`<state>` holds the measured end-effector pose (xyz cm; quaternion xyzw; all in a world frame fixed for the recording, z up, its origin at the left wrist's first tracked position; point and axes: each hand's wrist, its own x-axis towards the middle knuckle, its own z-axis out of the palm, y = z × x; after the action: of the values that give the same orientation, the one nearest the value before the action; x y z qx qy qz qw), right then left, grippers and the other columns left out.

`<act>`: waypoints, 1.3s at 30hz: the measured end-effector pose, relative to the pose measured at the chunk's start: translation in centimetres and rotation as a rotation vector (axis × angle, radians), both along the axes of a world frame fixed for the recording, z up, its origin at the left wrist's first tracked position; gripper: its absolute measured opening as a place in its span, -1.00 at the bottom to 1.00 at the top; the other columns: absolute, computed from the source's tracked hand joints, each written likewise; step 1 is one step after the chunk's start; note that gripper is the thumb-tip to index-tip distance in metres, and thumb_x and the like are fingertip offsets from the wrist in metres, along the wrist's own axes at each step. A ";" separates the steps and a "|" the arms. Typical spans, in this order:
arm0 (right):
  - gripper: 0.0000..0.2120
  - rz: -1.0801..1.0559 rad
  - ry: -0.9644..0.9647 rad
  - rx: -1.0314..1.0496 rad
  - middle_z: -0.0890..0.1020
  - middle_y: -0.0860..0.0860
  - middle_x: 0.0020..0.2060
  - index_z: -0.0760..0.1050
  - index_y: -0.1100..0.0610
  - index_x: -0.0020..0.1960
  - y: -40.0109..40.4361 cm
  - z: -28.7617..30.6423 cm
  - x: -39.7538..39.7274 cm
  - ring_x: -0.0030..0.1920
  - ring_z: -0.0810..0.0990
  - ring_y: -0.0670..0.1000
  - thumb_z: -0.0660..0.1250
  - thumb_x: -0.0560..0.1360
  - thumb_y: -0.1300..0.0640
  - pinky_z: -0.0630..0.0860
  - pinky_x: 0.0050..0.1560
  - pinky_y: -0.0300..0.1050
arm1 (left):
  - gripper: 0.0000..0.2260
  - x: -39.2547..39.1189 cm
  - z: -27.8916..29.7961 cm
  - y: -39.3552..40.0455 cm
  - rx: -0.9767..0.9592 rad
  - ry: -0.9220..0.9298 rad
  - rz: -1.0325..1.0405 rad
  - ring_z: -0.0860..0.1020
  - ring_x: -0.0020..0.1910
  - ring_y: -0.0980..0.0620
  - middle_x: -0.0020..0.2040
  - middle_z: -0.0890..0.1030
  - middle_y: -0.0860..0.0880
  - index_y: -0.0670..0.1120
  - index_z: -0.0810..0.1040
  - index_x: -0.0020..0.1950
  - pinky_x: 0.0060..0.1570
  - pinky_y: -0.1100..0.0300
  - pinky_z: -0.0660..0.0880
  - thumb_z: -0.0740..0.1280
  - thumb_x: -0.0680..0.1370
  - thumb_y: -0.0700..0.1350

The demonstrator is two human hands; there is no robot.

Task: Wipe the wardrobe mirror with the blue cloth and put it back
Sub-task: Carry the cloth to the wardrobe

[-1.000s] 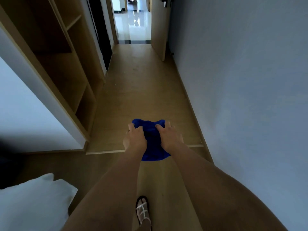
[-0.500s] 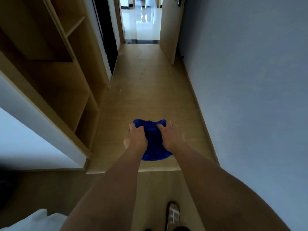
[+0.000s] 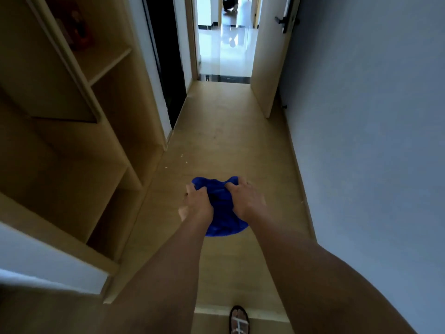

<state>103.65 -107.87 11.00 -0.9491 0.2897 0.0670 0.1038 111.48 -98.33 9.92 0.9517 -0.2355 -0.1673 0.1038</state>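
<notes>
Both arms extend forward over the light wooden plank floor (image 3: 216,141). The crumpled deep-blue cloth (image 3: 220,213) is held in the air between the hands. Left hand (image 3: 197,203) grips its left edge, fingers curled into the fabric. Right hand (image 3: 245,201) grips the right edge likewise. Open wooden shelving unit (image 3: 96,116) stands to the left.

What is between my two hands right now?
In the head view, the bunched blue cloth lies between left hand and right hand; both hold it.
</notes>
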 end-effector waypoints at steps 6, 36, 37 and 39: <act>-0.53 0.059 0.019 -0.002 0.30 0.13 0.29 0.29 0.07 0.39 -7.5 0.2 6.0 0.25 0.38 0.13 0.23 0.51 0.29 0.46 0.10 0.00 | -0.68 5.6 0.1 -7.2 0.021 0.003 0.060 0.44 0.14 -0.04 0.36 0.17 -0.05 0.02 0.35 0.31 -0.12 0.07 0.51 0.24 0.56 -0.15; -0.40 0.325 -0.004 -0.079 0.26 0.11 0.34 0.20 -0.02 0.48 -23.4 2.6 48.7 0.28 0.37 0.15 0.30 0.51 0.23 0.45 0.11 -0.03 | -0.62 45.2 1.6 -20.9 -0.069 -0.050 0.324 0.40 0.18 -0.07 0.37 0.19 -0.06 0.03 0.31 0.38 0.01 0.02 0.50 0.22 0.57 -0.14; -0.40 0.348 -0.008 -0.077 0.26 0.11 0.34 0.19 -0.02 0.48 -23.4 2.5 50.0 0.28 0.37 0.15 0.31 0.51 0.22 0.45 0.12 -0.03 | -0.62 46.3 1.7 -20.8 -0.060 -0.056 0.344 0.40 0.18 -0.07 0.37 0.18 -0.05 0.03 0.31 0.39 0.00 0.02 0.51 0.22 0.57 -0.14; -0.40 0.384 -0.020 -0.073 0.26 0.10 0.34 0.19 -0.03 0.48 -23.5 2.4 52.4 0.29 0.35 0.14 0.30 0.51 0.23 0.45 0.10 -0.03 | -0.62 48.3 1.7 -20.8 -0.045 -0.059 0.381 0.40 0.17 -0.07 0.37 0.17 -0.05 0.04 0.30 0.39 0.00 0.03 0.51 0.22 0.57 -0.14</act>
<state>156.03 -131.41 13.37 -0.9907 0.1047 0.0654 0.0576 159.83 -119.16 11.61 0.9810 -0.0580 -0.1114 0.1479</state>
